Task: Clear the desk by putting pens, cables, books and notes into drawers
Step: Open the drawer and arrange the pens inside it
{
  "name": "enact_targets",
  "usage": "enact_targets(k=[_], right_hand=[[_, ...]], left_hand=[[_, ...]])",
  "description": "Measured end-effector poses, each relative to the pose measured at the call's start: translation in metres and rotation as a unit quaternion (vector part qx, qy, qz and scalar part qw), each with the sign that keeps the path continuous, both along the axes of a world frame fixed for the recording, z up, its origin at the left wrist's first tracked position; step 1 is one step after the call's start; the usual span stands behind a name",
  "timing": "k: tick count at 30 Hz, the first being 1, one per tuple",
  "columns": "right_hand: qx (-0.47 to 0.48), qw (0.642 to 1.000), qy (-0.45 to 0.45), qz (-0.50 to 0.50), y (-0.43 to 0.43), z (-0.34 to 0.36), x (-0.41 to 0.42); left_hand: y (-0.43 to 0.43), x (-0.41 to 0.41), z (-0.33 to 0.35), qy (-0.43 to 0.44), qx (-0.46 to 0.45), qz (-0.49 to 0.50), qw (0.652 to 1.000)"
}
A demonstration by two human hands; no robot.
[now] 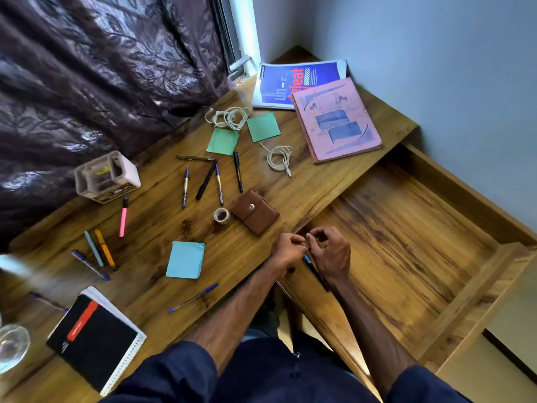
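Both hands low and right of centre in the frame, meeting at the desk's front edge where the open drawer point(406, 242) begins: left hand point(286, 250) curled shut, fingertips pinched against those of the right hand point(331, 254), also curled, with a dark pen with a blue band point(315, 271) slanting down between them, gripped by which hand impossible to tell. Drawer pulled out to the right of the frame, bare wood inside. On the wooden desk point(162, 216), just above the hands, a brown leather wallet point(255, 212) with a roll of clear tape point(221, 215) touching its left side. Centre frame, a scatter of five pens point(207, 178), some crossing at their tips. Above those, two green sticky notes point(223, 141) and a coiled white cable point(228, 116); a second white cable point(280, 158) further right. Upper right, a pink book point(337, 120) overlapping a blue book point(290, 82). Left of centre, a clear pen holder point(106, 177), a pink highlighter point(123, 218) just below it, then three more pens point(94, 254) near the left edge. Lower centre, a light blue sticky pad point(186, 260) and a blue ballpoint point(193, 298). Lower left, a black spiral notebook point(96, 338), beside a glass point(13, 344) at the frame's edge.
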State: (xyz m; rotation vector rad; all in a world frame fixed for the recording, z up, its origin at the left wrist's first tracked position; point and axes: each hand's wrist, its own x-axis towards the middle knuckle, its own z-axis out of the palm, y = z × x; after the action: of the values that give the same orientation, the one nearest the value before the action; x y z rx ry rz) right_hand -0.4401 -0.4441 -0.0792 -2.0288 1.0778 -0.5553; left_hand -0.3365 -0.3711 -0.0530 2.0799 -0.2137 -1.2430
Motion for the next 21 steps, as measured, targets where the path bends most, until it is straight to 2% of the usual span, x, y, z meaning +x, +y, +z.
enact_targets(k=[6,12,17,21], right_hand=[[-0.045,0.996,-0.059,0.049,-0.003,0.035,0.042],[-0.027,0.984,-0.105,0.141,0.015,0.084,0.107],[-0.058,0.972,-0.076,0.213,0.040,0.133,0.173],[-0.091,0.949,-0.121,0.276,0.062,0.172,0.225]], left_hand=[[0.021,0.036,0.047,-0.043,-0.075,0.031,0.996],[0.051,0.102,0.090,-0.079,-0.109,0.110,0.985],[0.084,0.170,0.137,-0.146,-0.145,0.154,0.967],[0.120,0.221,0.168,-0.186,-0.186,0.194,0.945]])
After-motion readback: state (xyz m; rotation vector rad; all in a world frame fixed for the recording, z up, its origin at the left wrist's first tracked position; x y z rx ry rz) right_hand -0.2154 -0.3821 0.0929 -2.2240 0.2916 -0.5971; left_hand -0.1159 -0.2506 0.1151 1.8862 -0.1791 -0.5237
